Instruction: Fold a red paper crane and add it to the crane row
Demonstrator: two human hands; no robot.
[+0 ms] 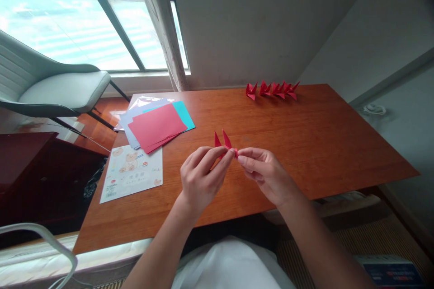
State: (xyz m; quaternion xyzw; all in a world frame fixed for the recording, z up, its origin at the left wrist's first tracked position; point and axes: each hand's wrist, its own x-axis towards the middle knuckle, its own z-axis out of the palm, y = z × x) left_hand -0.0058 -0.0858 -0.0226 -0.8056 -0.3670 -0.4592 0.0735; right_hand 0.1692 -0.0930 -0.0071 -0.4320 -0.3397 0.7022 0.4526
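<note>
The person's left hand (205, 176) pinches a folded red paper (227, 140) between thumb and fingers, above the wooden table (339, 144). The right hand (266, 171) grips its right end by the fingertips. I note four folded red figures (278, 90) near the far edge.

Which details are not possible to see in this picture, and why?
All in the head view:
Part of the red origami piece: behind the left hand.
Most of the turquoise sheet: under the red sheets.
Fine print on the bear-printed sheet: too small to read.
Chair: cut off by the left edge.
</note>
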